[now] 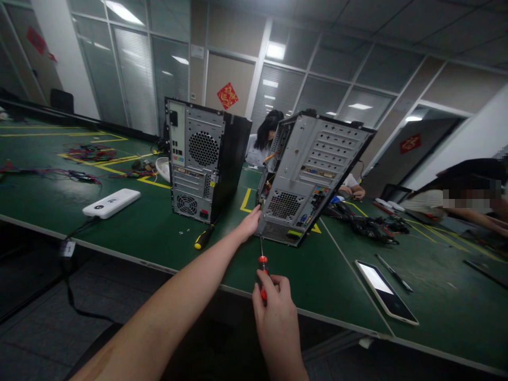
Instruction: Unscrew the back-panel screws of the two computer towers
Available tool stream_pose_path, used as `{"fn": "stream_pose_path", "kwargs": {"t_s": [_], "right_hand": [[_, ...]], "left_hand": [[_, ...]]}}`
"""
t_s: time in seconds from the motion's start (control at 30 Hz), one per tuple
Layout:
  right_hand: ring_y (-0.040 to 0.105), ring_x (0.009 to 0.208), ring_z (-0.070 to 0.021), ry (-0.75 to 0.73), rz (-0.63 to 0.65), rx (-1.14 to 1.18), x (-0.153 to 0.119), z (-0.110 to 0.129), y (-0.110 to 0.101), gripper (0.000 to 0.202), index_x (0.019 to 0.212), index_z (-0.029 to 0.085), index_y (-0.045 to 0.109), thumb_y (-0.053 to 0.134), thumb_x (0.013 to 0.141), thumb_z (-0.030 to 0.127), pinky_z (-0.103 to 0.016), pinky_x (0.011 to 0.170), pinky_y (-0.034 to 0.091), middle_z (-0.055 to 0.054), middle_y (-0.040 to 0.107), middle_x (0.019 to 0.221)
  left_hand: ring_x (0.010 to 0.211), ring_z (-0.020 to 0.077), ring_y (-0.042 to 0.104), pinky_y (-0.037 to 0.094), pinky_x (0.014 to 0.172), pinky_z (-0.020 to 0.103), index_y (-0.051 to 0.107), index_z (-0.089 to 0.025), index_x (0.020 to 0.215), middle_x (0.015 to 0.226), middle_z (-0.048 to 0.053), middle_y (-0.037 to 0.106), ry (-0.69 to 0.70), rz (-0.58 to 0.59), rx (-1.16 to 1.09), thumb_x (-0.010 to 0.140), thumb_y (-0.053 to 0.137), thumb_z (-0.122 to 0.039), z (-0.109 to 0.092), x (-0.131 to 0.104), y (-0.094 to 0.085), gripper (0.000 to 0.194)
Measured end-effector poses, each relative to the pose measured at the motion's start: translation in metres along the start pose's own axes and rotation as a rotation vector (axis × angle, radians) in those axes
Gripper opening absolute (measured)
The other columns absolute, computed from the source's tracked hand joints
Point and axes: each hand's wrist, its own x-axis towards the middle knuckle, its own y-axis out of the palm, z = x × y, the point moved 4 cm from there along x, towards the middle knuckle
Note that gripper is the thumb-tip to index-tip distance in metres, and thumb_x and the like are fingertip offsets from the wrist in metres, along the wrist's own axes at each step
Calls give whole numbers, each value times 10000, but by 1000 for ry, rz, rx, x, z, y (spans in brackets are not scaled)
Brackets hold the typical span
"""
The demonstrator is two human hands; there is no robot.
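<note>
A grey metal computer case (297, 174) stands tilted on the green table, its back panel facing me and its left side open, with wires visible inside. My left hand (251, 221) reaches to the lower left edge of this case; its fingertips are partly hidden there. In my right hand (275, 304) is a red and black screwdriver (263, 264), gripped by the handle. The shaft points away from me, its tip near the lower left corner of the case. Left of it, a second computer case (194, 159) stands upright, with a black side panel.
A yellow and black screwdriver (203, 238) and tiny screws lie before the second case. A white power bank (112, 203) is at left. Right are a phone (386, 291), a pen (394, 273) and black cables (365, 222). Other people are across the table and at right.
</note>
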Motion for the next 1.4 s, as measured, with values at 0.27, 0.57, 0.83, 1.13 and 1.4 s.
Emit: {"fn": "stream_pose_path", "kwargs": {"t_s": [0.27, 0.57, 0.83, 1.13, 1.4], "right_hand": [[700, 673, -174, -45, 119, -288, 15, 10, -3, 371, 1343, 200, 661, 514, 1016, 104, -267, 583, 511, -90, 601, 1065], [677, 660, -211, -226, 253, -590, 47, 27, -16, 324, 1228, 188, 698, 592, 942, 79, -274, 547, 459, -100, 675, 876], [726, 681, -251, -302, 437, -734, 52, 39, -8, 437, 1279, 128, 693, 511, 904, -4, -302, 546, 477, -175, 743, 909], [750, 727, -243, -281, 509, -720, 49, 36, -2, 384, 1330, 101, 649, 558, 958, 77, -298, 608, 526, -173, 742, 916], [756, 742, -225, -243, 495, -710, 42, 24, -1, 403, 1382, 105, 607, 456, 1010, 71, -286, 619, 545, -141, 709, 930]], "left_hand": [[1577, 223, 432, 303, 1298, 328, 557, -227, 1567, 1701, 35, 443, 22, -29, 9, 1023, 454, -425, -1, -1, 0, 588], [1602, 228, 388, 235, 1326, 325, 755, -224, 1321, 1731, 3, 385, 102, 9, 114, 1003, 448, -350, -5, -3, -1, 459], [1599, 233, 395, 246, 1322, 341, 711, -224, 1391, 1727, 12, 395, 93, 8, 78, 1013, 432, -381, -6, -4, -1, 495], [1598, 229, 396, 249, 1321, 318, 718, -189, 1378, 1738, 28, 378, 125, 25, 122, 1011, 414, -346, -5, -2, 0, 503], [1605, 234, 384, 240, 1332, 358, 642, -216, 1488, 1728, 20, 390, 88, 18, 91, 1017, 432, -383, -6, -4, 0, 542]]}}
